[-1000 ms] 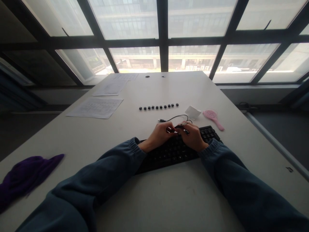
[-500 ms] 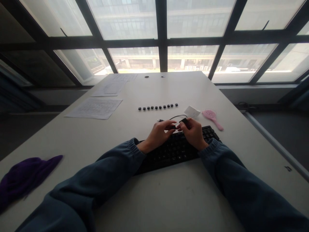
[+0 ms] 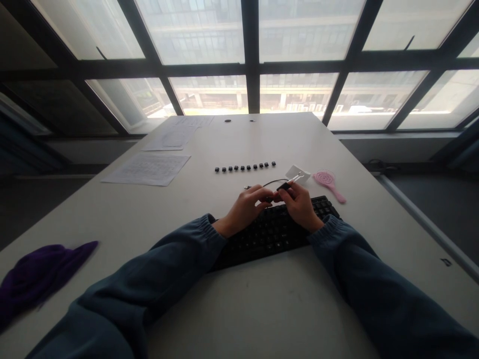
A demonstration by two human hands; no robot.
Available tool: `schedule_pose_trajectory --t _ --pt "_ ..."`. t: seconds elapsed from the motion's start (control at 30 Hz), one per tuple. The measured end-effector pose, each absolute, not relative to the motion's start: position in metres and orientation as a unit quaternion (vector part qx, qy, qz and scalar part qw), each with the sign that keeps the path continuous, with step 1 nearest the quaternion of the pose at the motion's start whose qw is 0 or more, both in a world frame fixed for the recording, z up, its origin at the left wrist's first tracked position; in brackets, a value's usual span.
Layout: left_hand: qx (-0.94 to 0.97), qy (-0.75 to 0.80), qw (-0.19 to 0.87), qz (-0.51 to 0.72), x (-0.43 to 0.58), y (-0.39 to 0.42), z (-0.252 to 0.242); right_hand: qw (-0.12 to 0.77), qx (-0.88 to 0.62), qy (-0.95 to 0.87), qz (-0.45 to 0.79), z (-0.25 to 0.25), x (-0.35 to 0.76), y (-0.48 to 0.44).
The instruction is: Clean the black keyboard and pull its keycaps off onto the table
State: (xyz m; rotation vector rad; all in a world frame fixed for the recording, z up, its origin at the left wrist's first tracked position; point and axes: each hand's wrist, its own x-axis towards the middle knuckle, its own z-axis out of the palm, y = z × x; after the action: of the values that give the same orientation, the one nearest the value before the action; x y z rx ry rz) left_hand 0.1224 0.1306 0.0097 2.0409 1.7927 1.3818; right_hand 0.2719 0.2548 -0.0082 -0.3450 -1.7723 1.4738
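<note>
My two hands hover together over the far edge of a black keyboard [image 3: 269, 234] on the white table [image 3: 232, 309]. My right hand [image 3: 301, 207] is closed on a small dark tool [image 3: 284, 187] with thin pale wire prongs that point away toward the white box. My left hand [image 3: 247, 207] pinches a small black piece [image 3: 268, 198] right beside the tool; it looks like a keycap but is too small to be sure. Further back lies a row of several black keycaps [image 3: 245, 167].
A white box [image 3: 304, 173] and a pink hairbrush [image 3: 329, 181] lie beyond the keyboard's right end, with a thin black cable [image 3: 271, 181] near them. Printed sheets [image 3: 149, 167] lie at the far left, a purple cloth [image 3: 37, 271] at the near left edge. Windows rise behind the table.
Both hands lifted slightly off the keys and away from me. The right hand turned the tool, so its pale prongs now show pointing toward the white box.
</note>
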Motion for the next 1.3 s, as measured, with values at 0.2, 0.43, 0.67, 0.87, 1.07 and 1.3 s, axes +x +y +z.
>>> schedule_pose_trajectory --t 0.2,0.43,0.67,0.87,1.07,1.3 --pt "0.721 0.546 0.014 0.427 0.12 0.13 0.008 0.398 -0.117 -0.703 0.577 -0.009 0.271 0.257" --pt "0.739 0.546 -0.004 0.395 0.119 0.131 0.012 0.398 -0.136 -0.698 0.579 -0.004 0.27 0.254" --pt "0.622 0.594 0.033 0.509 0.115 0.13 0.026 0.394 -0.133 -0.697 0.585 -0.008 0.268 0.256" --pt "0.536 0.655 0.092 0.525 0.074 0.161 0.065 0.392 -0.142 -0.699 0.581 -0.017 0.265 0.257" --pt "0.568 0.72 0.058 0.394 0.04 0.267 0.073 0.377 -0.139 -0.7 0.59 -0.014 0.266 0.255" --pt "0.61 0.747 0.076 0.255 0.039 0.362 0.03 0.366 -0.133 -0.707 0.59 -0.014 0.265 0.255"
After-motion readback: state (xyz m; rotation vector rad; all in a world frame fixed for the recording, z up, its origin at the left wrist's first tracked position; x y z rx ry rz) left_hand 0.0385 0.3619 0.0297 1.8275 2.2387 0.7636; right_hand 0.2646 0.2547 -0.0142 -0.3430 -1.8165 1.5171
